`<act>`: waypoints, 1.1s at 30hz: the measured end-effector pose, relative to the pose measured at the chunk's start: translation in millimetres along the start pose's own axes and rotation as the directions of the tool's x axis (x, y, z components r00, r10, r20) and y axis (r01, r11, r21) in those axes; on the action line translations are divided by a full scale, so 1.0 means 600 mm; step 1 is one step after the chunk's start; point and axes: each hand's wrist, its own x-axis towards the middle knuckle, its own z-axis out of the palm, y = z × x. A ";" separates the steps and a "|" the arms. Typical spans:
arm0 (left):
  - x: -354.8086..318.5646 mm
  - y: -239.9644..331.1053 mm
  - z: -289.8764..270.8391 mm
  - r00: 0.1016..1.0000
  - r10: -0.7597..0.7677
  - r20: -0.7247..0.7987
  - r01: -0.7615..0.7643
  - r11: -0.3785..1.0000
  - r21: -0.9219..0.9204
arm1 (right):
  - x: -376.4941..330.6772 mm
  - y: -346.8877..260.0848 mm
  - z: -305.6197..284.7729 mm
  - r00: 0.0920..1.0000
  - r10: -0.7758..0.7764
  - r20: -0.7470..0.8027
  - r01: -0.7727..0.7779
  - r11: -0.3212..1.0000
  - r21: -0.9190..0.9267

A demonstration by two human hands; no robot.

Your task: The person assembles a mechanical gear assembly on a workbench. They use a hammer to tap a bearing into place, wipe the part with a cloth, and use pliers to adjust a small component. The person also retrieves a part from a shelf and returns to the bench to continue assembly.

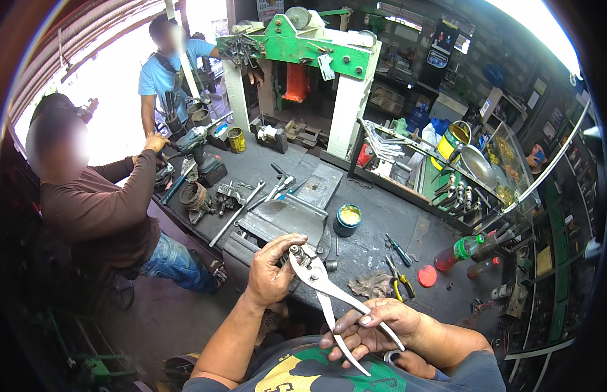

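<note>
Close to my body, my right hand (388, 320) is wrapped around the handles of large silver slip-joint pliers (324, 285), which are spread apart. The pliers' jaws meet a small dark metal part (295, 251), round and stubby, held in the fingers of my left hand (271, 273). Its exact kind is hard to make out, since fingers and jaws cover much of it. Just beyond my left hand stands a bench vise (284, 219). A dark blue can (346, 228) with yellowish grease sits right of the vise.
On the bench at right lie a brown rag (372, 285), yellow-handled pliers (401, 282), a screwdriver (399, 250), a red lid (427, 276) and a red bottle (455, 253). A green-and-white press frame (348, 111) rises behind. Two people stand at left, one near a cordless tool (199, 144).
</note>
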 end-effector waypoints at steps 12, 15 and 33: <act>-0.005 0.016 0.009 0.998 -0.049 -0.035 0.049 0.999 0.007 | 0.003 -0.016 0.008 1.000 0.018 0.011 -0.018 0.999 0.030; -0.006 0.018 0.016 0.997 -0.046 -0.063 0.048 0.998 0.035 | 0.001 -0.017 0.003 1.000 0.027 -0.007 -0.027 1.000 0.000; -0.010 0.026 0.025 0.993 -0.053 -0.107 0.067 0.989 0.131 | 0.007 -0.021 -0.002 0.997 0.026 -0.074 -0.026 1.000 0.004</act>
